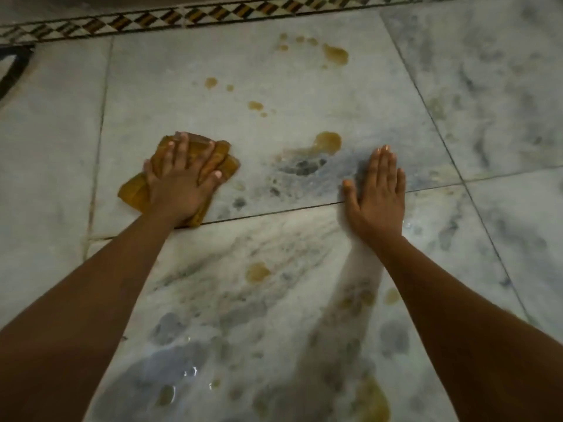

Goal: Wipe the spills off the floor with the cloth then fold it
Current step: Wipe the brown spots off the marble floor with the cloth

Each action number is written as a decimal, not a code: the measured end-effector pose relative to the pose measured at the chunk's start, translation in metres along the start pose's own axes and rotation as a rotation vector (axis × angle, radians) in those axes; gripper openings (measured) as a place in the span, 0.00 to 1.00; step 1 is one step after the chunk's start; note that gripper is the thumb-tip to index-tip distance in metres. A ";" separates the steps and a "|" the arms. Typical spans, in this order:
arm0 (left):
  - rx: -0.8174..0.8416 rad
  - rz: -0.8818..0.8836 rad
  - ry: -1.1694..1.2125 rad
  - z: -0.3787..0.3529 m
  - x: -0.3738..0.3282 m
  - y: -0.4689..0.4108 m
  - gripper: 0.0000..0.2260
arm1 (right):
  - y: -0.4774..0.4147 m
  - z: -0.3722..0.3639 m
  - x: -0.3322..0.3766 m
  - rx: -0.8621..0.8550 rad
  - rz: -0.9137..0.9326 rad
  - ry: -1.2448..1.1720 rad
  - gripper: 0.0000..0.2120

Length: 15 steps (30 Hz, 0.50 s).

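Your left hand presses flat on the crumpled mustard-yellow cloth at centre-left; your right hand lies spread on the grey marble floor beside brown spills.

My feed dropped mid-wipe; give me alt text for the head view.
The left hand presses a crumpled brown cloth flat on the marble floor, while the right hand rests open on the tiles. Brown spills lie beyond and nearer than both hands, with wet smears between them.
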<state>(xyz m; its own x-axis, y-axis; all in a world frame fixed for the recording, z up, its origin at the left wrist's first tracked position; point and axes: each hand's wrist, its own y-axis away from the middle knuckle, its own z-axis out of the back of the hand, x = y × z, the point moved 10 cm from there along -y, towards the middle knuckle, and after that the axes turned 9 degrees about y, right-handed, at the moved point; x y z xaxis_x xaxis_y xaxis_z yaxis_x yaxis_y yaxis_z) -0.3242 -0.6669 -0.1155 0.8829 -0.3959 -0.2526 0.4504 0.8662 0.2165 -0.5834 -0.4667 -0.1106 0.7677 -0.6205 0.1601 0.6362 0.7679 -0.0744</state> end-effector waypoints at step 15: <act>0.067 -0.407 -0.054 -0.041 -0.153 0.008 0.25 | -0.003 -0.012 -0.004 0.097 0.005 0.020 0.39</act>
<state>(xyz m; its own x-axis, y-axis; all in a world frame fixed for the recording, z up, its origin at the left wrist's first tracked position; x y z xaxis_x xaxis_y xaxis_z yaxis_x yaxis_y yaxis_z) -0.4613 -0.5867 -0.1138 0.6358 -0.7189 -0.2810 0.7702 0.6146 0.1704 -0.5874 -0.4688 -0.1230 0.7731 -0.6186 0.1402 0.6224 0.7825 0.0207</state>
